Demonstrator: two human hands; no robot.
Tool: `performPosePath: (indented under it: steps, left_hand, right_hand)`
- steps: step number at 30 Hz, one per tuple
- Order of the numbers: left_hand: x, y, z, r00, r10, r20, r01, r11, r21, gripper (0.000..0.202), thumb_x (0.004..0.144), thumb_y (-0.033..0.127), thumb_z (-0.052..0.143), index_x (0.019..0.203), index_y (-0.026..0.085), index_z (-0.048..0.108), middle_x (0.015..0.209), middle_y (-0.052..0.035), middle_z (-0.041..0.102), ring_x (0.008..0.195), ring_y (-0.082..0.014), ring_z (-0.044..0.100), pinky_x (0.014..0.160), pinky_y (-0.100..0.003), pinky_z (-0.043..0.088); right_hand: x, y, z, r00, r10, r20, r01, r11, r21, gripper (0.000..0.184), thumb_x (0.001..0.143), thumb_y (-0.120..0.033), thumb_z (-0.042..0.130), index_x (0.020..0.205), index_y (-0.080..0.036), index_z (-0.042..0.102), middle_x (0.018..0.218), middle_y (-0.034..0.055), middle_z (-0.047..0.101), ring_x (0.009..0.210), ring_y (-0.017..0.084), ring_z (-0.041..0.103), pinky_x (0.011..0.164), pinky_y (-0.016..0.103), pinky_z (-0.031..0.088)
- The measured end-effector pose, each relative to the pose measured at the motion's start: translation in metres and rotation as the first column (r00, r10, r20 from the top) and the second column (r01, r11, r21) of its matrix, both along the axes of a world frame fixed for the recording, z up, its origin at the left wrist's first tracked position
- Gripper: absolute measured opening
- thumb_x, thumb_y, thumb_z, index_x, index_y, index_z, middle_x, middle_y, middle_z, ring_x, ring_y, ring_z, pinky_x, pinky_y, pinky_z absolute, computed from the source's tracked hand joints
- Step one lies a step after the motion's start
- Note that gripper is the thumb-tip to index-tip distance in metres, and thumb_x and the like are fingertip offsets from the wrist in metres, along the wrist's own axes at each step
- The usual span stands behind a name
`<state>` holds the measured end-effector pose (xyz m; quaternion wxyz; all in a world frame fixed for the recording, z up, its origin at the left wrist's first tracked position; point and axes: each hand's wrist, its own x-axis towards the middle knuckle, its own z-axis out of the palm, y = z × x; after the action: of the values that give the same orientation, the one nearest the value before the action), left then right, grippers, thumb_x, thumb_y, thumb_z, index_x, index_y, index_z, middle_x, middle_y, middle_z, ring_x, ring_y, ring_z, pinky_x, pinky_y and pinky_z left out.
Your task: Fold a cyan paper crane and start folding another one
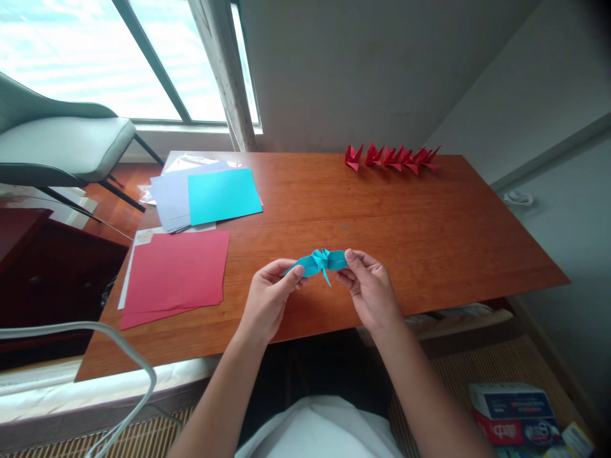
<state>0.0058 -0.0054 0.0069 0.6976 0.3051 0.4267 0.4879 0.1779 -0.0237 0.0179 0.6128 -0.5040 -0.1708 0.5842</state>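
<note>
Between my two hands is a blue origami crane (323, 259), held above the near part of the wooden table. My left hand (273, 289) pinches one outspread wing between thumb and fingers. The opposite wing is gripped the same way by my right hand (370, 286). The crane's folded body sits in the middle, and a thin point hangs down from it toward me. Several red origami cranes (392, 158) stand in a row along the table's far edge, to the right.
On the table's left lie red paper sheets (176, 270) and, farther back, a blue sheet (224, 194) over pale purple paper (172, 202). A grey chair (71, 143) stands by the window. A white cable (138, 356) loops at lower left. Packages (515, 413) lie at lower right.
</note>
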Motion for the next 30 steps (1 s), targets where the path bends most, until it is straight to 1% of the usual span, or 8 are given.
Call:
performPosePath:
  steps: [3, 8, 11, 14, 19, 24, 27, 30]
  left_hand:
    - [0.003, 0.000, -0.001, 0.995, 0.034, 0.092, -0.029, 0.998, -0.051, 0.023, 0.070, 0.032, 0.090, 0.080, 0.016, 0.077, 0.075, -0.0012, 0.072, 0.070, -0.0095, 0.065, 0.069, -0.019, 0.052]
    - [0.008, -0.001, 0.001, 0.974, 0.021, 0.227, -0.001, 0.996, -0.090, 0.021, 0.073, 0.031, 0.089, 0.076, 0.015, 0.074, 0.073, -0.0005, 0.069, 0.069, -0.0079, 0.063, 0.070, -0.018, 0.054]
    - [0.009, 0.000, 0.001, 0.965, 0.047, 0.256, -0.018, 0.993, -0.115, 0.020, 0.074, 0.028, 0.088, 0.076, 0.015, 0.073, 0.073, 0.0001, 0.068, 0.069, -0.0076, 0.063, 0.072, -0.018, 0.055]
    - [0.010, 0.000, 0.000, 0.960, 0.093, 0.265, -0.056, 0.988, -0.144, 0.020, 0.074, 0.026, 0.088, 0.081, 0.017, 0.071, 0.075, 0.0010, 0.068, 0.068, -0.0069, 0.064, 0.069, -0.017, 0.055]
    - [0.018, -0.002, 0.001, 0.972, 0.154, 0.180, -0.139, 0.986, -0.095, 0.025, 0.074, 0.029, 0.088, 0.083, 0.017, 0.069, 0.076, 0.0011, 0.069, 0.072, -0.0090, 0.067, 0.067, -0.017, 0.056]
    - [0.028, -0.007, 0.002, 0.942, 0.334, 0.012, -0.334, 0.940, 0.071, 0.026, 0.074, 0.033, 0.088, 0.084, 0.017, 0.071, 0.077, 0.0007, 0.070, 0.072, -0.0101, 0.068, 0.069, -0.019, 0.058]
    - [0.032, -0.011, 0.000, 0.925, 0.379, -0.034, -0.372, 0.918, 0.138, 0.022, 0.077, 0.033, 0.086, 0.086, 0.018, 0.072, 0.077, 0.0007, 0.071, 0.072, -0.0100, 0.068, 0.070, -0.019, 0.058]
    - [0.035, -0.014, -0.003, 0.922, 0.384, -0.056, -0.368, 0.912, 0.184, 0.020, 0.078, 0.030, 0.085, 0.089, 0.019, 0.072, 0.080, 0.0008, 0.073, 0.072, -0.0101, 0.069, 0.070, -0.019, 0.058]
  right_hand:
    - [0.000, 0.001, 0.001, 0.995, 0.018, -0.099, -0.018, 1.000, 0.000, 0.030, 0.070, -0.041, 0.090, 0.078, -0.019, 0.072, 0.073, -0.0016, 0.076, 0.065, 0.010, 0.071, 0.060, 0.017, 0.057]
    - [0.000, 0.001, -0.002, 0.977, 0.062, -0.203, -0.058, 0.998, 0.030, 0.029, 0.070, -0.040, 0.090, 0.077, -0.019, 0.071, 0.069, -0.0028, 0.074, 0.060, 0.008, 0.068, 0.054, 0.015, 0.054]
    - [0.000, 0.002, -0.004, 0.982, 0.038, -0.184, -0.035, 0.999, 0.023, 0.029, 0.069, -0.041, 0.091, 0.077, -0.020, 0.072, 0.070, -0.0031, 0.075, 0.061, 0.009, 0.069, 0.054, 0.016, 0.054]
    - [0.000, 0.003, -0.005, 0.991, -0.061, -0.117, 0.062, 0.998, 0.004, 0.029, 0.067, -0.039, 0.092, 0.078, -0.022, 0.072, 0.070, -0.0040, 0.075, 0.060, 0.008, 0.068, 0.055, 0.016, 0.054]
    - [-0.004, 0.004, -0.005, 0.988, -0.153, -0.024, 0.154, 0.988, 0.024, 0.032, 0.065, -0.042, 0.092, 0.080, -0.021, 0.073, 0.069, -0.0040, 0.073, 0.059, 0.007, 0.065, 0.057, 0.017, 0.054]
    - [-0.015, 0.002, -0.005, 0.960, -0.231, 0.160, 0.213, 0.970, 0.119, 0.030, 0.068, -0.040, 0.090, 0.084, -0.020, 0.074, 0.072, -0.0028, 0.073, 0.065, 0.010, 0.067, 0.062, 0.022, 0.056]
    - [-0.021, 0.002, -0.006, 0.940, -0.255, 0.226, 0.219, 0.960, 0.174, 0.028, 0.067, -0.033, 0.091, 0.087, -0.021, 0.075, 0.077, -0.0019, 0.077, 0.070, 0.012, 0.070, 0.069, 0.025, 0.058]
    - [-0.025, 0.002, -0.007, 0.933, -0.268, 0.241, 0.224, 0.955, 0.196, 0.026, 0.068, -0.029, 0.090, 0.087, -0.021, 0.075, 0.078, -0.0014, 0.078, 0.071, 0.014, 0.072, 0.071, 0.027, 0.059]
